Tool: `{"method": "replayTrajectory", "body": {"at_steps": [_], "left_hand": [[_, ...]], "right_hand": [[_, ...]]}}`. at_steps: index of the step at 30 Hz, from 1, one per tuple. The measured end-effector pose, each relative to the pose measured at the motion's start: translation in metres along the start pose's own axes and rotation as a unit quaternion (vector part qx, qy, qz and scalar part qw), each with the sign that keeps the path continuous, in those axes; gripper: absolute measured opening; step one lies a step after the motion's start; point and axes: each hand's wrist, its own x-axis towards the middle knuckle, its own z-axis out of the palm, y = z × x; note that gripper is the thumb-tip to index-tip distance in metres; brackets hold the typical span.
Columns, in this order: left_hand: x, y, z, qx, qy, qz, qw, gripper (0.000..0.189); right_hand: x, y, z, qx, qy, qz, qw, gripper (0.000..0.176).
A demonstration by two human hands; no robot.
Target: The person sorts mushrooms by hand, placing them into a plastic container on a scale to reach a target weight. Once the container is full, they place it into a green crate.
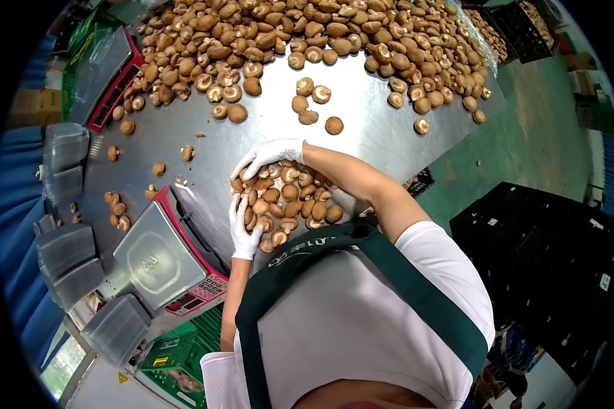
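A small pile of brown shiitake mushrooms [290,193] lies on the metal table [211,143] close to my body. My left hand [244,228], in a white glove, rests against the pile's left side, thumb and fingers apart. From the far side my right hand [271,154], also gloved in white, curves over the edge of the pile with its fingers spread. Both hands touch mushrooms, though neither is closed around one. Some fingertips are hidden among the caps. Several loose mushrooms [307,117] lie beyond my right hand.
A large mushroom heap [320,27] covers the table's far side. To the left stand a digital scale [160,262], a second scale [109,75] and stacks of clear plastic trays [67,255]. Black crates [525,259] are stacked at right; a green crate [177,361] stands at lower left.
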Motion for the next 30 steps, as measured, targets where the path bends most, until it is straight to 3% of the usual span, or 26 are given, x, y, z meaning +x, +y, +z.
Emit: {"method": "replayTrajectory", "body": {"at_steps": [2,4,5,8,10,16,20,26,30], "left_hand": [[-0.011,0.001,0.012,-0.020,0.060,0.008,0.998,0.070],[-0.011,0.008,0.024,-0.039,0.120,-0.047,0.991,0.071],[-0.009,0.011,0.030,-0.016,0.133,-0.044,0.990,0.065],[-0.011,0.019,0.047,-0.041,0.116,-0.046,0.991,0.065],[-0.009,0.021,0.062,-0.097,0.127,-0.063,0.985,0.064],[0.000,0.040,0.095,-0.173,0.064,-0.046,0.982,0.056],[0.009,0.054,0.125,-0.264,0.015,-0.068,0.962,0.051],[0.034,0.082,0.167,-0.176,-0.108,0.056,0.977,0.047],[0.049,0.109,0.198,-0.223,-0.191,0.104,0.950,0.047]], "right_hand": [[-0.006,-0.001,0.007,-0.019,-0.002,0.013,1.000,0.045],[-0.008,-0.005,0.011,-0.023,-0.017,0.032,0.999,0.050],[-0.014,-0.007,0.015,-0.019,-0.008,0.042,0.999,0.050],[-0.023,0.003,0.026,0.009,0.045,0.025,0.999,0.050],[-0.034,-0.002,0.031,-0.068,0.040,0.026,0.997,0.049],[-0.085,0.005,0.024,-0.028,0.079,0.092,0.992,0.044],[-0.128,0.013,0.026,-0.103,0.151,0.097,0.978,0.045],[-0.220,0.015,0.033,-0.122,0.265,0.143,0.946,0.041],[-0.274,0.030,0.042,-0.085,0.360,0.150,0.917,0.045]]}}
